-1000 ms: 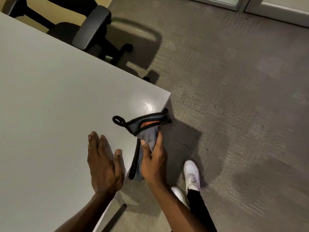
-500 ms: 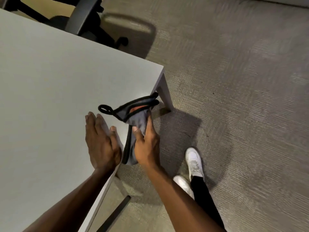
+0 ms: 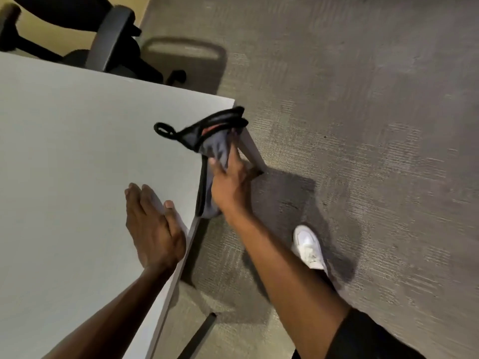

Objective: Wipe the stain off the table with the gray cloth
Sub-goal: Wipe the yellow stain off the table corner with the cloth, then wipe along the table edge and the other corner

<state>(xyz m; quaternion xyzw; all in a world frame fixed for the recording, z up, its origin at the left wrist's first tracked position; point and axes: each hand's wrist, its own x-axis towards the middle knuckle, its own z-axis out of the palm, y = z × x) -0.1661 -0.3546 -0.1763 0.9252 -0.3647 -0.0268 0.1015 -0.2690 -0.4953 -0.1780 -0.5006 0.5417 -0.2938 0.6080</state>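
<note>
The gray cloth [image 3: 217,149], edged in black with a black loop and a bit of orange showing, is bunched at the near right corner of the white table [image 3: 77,151]. Part of it hangs over the table's right edge. My right hand [image 3: 230,185] grips the cloth from the side, just off the edge. My left hand [image 3: 153,226] lies flat on the tabletop, fingers together, a little left of the cloth and not touching it. No stain is visible on the table surface.
A black office chair [image 3: 111,45] stands behind the table's far edge. Gray carpet [image 3: 363,125] fills the right side. My white shoe [image 3: 308,247] is on the floor beside the table. A table leg [image 3: 250,149] runs down under the corner.
The view has shifted, so the table corner sits higher and further right. My right hand has slid the cloth toward the corner, more of it over the edge. My left hand stays flat.
</note>
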